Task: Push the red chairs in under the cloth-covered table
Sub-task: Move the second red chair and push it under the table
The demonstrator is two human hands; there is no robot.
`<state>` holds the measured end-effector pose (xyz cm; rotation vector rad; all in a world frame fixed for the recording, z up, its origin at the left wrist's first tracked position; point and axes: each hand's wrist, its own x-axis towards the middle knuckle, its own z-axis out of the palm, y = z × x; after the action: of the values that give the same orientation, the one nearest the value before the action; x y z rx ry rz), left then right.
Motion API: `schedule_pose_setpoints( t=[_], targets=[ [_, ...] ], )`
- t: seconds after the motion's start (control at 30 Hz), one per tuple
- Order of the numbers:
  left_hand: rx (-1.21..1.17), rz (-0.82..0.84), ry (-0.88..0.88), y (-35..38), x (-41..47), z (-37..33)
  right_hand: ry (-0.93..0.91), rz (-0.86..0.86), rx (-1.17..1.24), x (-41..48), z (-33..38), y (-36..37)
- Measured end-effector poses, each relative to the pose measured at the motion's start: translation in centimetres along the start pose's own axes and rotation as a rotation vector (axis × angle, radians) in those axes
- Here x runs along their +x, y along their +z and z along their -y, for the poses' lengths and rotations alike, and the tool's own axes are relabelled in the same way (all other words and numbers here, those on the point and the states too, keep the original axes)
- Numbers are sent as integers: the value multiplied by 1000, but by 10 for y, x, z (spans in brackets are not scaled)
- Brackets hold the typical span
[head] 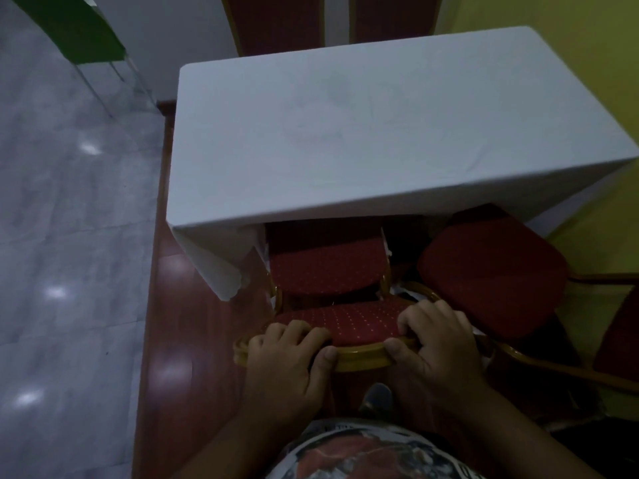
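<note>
A table under a white cloth (380, 140) fills the middle of the view. Directly below me stands a red chair with a gold frame; its dotted seat (328, 267) reaches partly under the table's near edge. My left hand (290, 354) and my right hand (435, 344) both grip the top of its backrest (363, 323), thumbs on the gold rim. To the right a second red chair (491, 271) stands at an angle, its seat only slightly under the table's corner.
Two more red chair backs (276, 22) rise behind the table's far side. A green chair (79, 32) stands at the top left on the grey tiled floor. A yellow wall (570, 19) runs along the right. The cloth's corner hangs down at the left (224, 267).
</note>
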<state>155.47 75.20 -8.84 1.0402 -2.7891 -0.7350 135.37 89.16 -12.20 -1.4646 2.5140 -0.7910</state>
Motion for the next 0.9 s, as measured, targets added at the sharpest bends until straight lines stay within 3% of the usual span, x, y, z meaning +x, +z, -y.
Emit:
schedule_pose_setpoints(
  t=[0.2, 0.4, 0.6, 0.9],
  targets=[
    [-35, 61, -15, -7, 8, -4, -1, 92, 29, 3, 0, -9],
    [-36, 40, 222, 10, 29, -97, -70, 86, -31, -17, -49, -69],
    [-132, 84, 332, 93, 46, -254, -53, 22, -232, -75, -201, -198],
    [-180, 192, 346, 191, 86, -491, 23, 228, -520, -136, -425, -407]
  ],
)
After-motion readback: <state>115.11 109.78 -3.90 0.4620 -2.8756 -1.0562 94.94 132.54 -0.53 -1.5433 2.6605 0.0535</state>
